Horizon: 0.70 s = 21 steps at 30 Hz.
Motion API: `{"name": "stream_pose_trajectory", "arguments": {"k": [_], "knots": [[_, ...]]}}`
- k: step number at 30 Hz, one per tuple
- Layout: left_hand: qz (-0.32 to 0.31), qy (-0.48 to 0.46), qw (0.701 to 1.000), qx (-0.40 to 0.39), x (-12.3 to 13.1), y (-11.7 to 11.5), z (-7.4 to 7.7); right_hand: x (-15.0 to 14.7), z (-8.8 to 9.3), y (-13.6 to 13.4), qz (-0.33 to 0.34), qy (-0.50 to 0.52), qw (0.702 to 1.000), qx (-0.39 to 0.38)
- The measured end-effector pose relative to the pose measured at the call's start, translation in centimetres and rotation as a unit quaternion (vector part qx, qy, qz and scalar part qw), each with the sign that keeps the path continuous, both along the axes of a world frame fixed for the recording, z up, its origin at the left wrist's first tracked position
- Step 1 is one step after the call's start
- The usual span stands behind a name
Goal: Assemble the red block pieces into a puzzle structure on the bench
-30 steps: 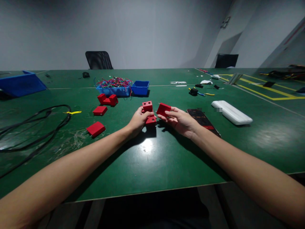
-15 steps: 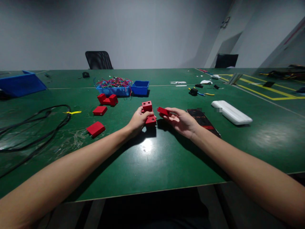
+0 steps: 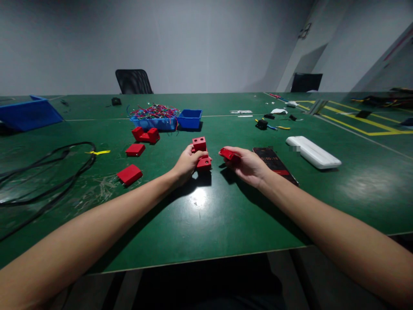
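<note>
My left hand [image 3: 189,162] is closed around a red U-shaped block [image 3: 204,163] with round holes in its raised ends, held just over the green table. To its right, my right hand [image 3: 247,165] grips a smaller red block [image 3: 228,153] between thumb and fingers, apart from the first piece. Its underside is covered by the fingers. Left of my hands lie a red box-shaped block [image 3: 130,174] with metal prongs, another small red block [image 3: 135,150], and a second red U-shaped block [image 3: 146,134].
Behind are a blue bin of tangled wires [image 3: 154,122] and a small blue bin [image 3: 190,119]. A phone [image 3: 274,163] and a white power bank [image 3: 312,152] lie on the right. Black cable [image 3: 69,172] curls on the left of the green table [image 3: 193,228].
My right hand has drawn slightly right, away from the left hand, and turned the small red block in its fingers. My left hand and its block have stayed put.
</note>
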<state>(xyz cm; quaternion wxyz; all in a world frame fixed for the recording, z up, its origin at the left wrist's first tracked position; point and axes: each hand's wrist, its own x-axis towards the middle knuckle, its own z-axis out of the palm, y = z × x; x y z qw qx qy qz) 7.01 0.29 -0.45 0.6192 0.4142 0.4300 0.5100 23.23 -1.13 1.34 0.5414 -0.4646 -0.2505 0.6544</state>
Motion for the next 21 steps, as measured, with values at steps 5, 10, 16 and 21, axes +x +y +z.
{"name": "stream_pose_trajectory", "arguments": {"k": [5, 10, 16, 21], "knots": [[-0.004, 0.000, 1.000, -0.001, -0.17, 0.03, -0.07, -0.13, -0.50, -0.07, 0.004, -0.003, 1.000, 0.024], [-0.005, 0.000, 1.000, 0.001, -0.22, 0.12, -0.26, -0.12, -0.42, -0.36, 0.027, -0.009, 0.999, 0.034], [0.003, -0.002, 1.000, 0.000, -0.16, 0.30, -0.34, 0.13, -0.45, -0.81, 0.061, -0.044, 0.995, 0.058], [-0.001, 0.000, 1.000, 0.003, -0.18, 0.20, -0.24, 0.35, -0.84, -0.65, 0.058, -0.101, 0.987, 0.113]]}}
